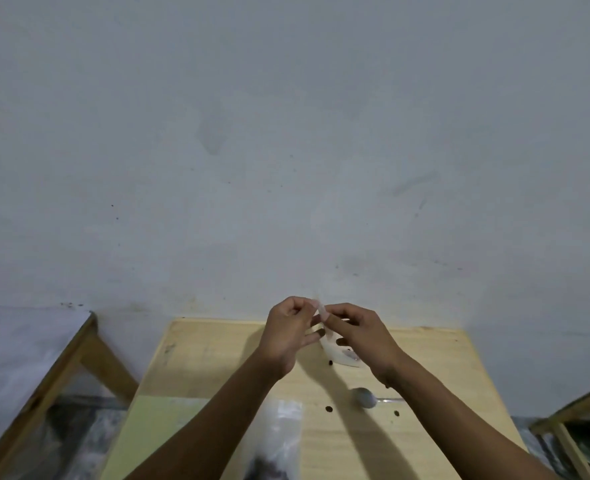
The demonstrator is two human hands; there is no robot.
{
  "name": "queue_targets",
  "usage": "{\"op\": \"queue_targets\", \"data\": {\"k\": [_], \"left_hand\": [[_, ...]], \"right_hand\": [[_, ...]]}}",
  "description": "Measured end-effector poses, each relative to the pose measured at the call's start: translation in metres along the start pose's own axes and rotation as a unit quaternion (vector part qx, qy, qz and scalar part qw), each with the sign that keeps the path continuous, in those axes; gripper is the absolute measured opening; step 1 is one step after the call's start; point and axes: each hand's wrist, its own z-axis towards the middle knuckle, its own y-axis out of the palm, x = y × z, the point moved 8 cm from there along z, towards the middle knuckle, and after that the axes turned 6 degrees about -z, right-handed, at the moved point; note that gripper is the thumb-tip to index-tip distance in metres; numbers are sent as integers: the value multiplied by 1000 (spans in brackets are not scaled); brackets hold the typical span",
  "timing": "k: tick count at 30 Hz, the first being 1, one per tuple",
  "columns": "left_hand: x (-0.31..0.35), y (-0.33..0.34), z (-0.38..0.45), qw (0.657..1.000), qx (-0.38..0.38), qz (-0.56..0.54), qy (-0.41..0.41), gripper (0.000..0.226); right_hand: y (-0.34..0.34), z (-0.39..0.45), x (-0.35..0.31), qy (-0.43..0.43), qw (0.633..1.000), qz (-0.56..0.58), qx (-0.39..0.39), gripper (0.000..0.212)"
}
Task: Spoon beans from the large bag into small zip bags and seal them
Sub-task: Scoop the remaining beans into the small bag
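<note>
Your left hand (291,327) and your right hand (359,332) are raised together above the far part of the table (217,362), and both pinch the top edge of one small zip bag (321,311) between thumb and fingertips. The bag is thin, clear plastic, and it is blurred, so I cannot tell if its strip is already pressed closed or if beans are inside. I judge that you are either opening or sealing this bag.

Just under your hands another small clear bag (342,356) lies flat with a few dark beans in it. Nearer to you the metal spoon (364,398) rests on the wood, bowl to the left, shiny and rounded. Some loose dark beans (328,409) lie scattered around it. The large bag (279,441) is at the near edge, soft transparent plastic with a dark mass of beans at its bottom.

How many bags are finished I cannot say; beans remain in the large bag, so more filling appears to be left. The table is pale smooth wood.
</note>
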Motion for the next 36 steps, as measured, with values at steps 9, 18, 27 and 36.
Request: {"op": "queue_targets", "data": {"k": [9,18,27,36], "left_hand": [[-2,-3,3,999,30,35,8,6],[-13,-3,8,994,39,103,23,16],[-27,-4,4,978,59,202,14,10],[-10,7,-9,896,-89,412,142,68]], "right_hand": [[-2,7,-1,-28,994,-106,28,22],[-17,9,15,-4,984,-154,93,25],[-30,13,29,14,973,-169,156,23],[-23,8,34,-16,981,-170,88,22]]}}
